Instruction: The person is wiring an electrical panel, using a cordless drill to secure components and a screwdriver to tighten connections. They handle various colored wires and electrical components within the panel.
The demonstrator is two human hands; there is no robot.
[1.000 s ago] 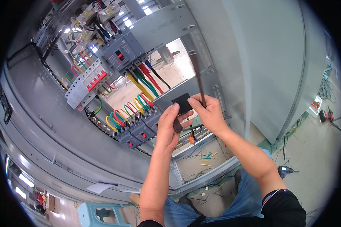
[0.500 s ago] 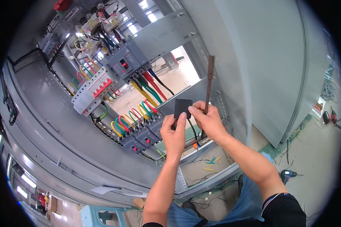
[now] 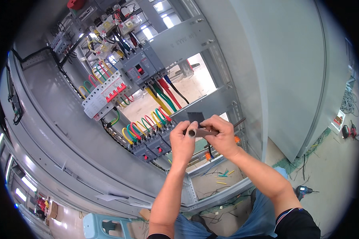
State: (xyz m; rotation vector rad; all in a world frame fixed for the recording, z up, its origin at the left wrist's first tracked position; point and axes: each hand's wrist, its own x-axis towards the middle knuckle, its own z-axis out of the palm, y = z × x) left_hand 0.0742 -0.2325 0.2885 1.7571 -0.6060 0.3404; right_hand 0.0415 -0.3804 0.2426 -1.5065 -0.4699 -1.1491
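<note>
My left hand (image 3: 182, 144) is closed, its fingers and thumb pinching the lower edge of a flat black rectangular piece (image 3: 195, 116). My right hand (image 3: 224, 137) is closed beside it, its fingertips close to the same piece. In the right hand lies a long brown metal rod with a hollow socket end (image 3: 192, 133), which now points up toward me by the left thumb. Most of the rod is hidden by the fingers. A dark cable hangs below the hands. Just left of them is a row of grey breakers (image 3: 159, 146) with looped coloured wires.
The open grey cabinet holds a larger breaker (image 3: 141, 65) and a row of red-switched breakers (image 3: 115, 92). A cabinet door (image 3: 295, 71) stands at right. A cordless drill (image 3: 303, 192) lies on the floor, and a light-blue stool (image 3: 92, 227) stands at lower left.
The rod has swung from upright to lying across the hands, its socket end now near my left thumb. The black piece is lower and partly behind my fingers. The view has shifted slightly.
</note>
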